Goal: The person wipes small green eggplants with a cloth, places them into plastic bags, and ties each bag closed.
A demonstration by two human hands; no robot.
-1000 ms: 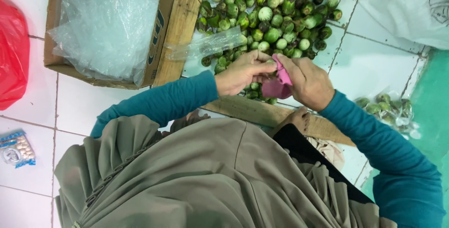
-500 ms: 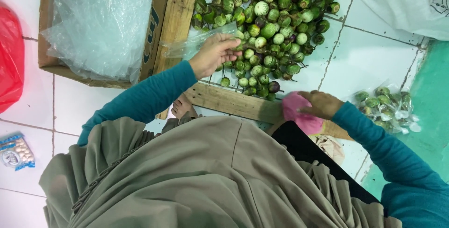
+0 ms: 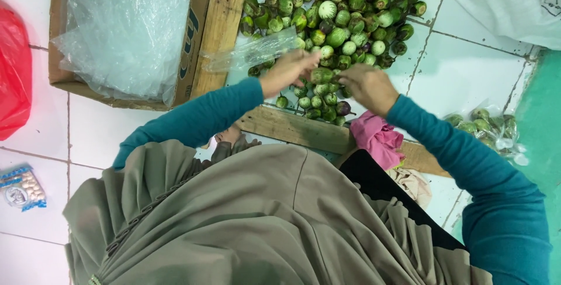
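Note:
A heap of small round green and purple eggplants (image 3: 345, 10) lies on the tiled floor in front of me. My left hand (image 3: 287, 71) grips a clear plastic bag (image 3: 251, 52) at the heap's near edge. One green eggplant (image 3: 322, 75) sits between my two hands. My right hand (image 3: 367, 88) pinches that eggplant with its fingertips, close to the left hand. A crumpled pink cloth (image 3: 378, 137) lies loose below my right wrist, beside a wooden plank (image 3: 292, 126).
A cardboard box (image 3: 196, 57) lined with clear plastic film stands at the left, next to an upright wooden board (image 3: 225, 22). A red bag (image 3: 13, 80) lies far left, a small snack packet (image 3: 22, 188) lower left, a filled bag of eggplants (image 3: 488, 127) at right.
My right hand let go of the pink cloth, which now lies by the plank, and reached back to the heap. My left hand has drawn the clear bag toward the eggplants.

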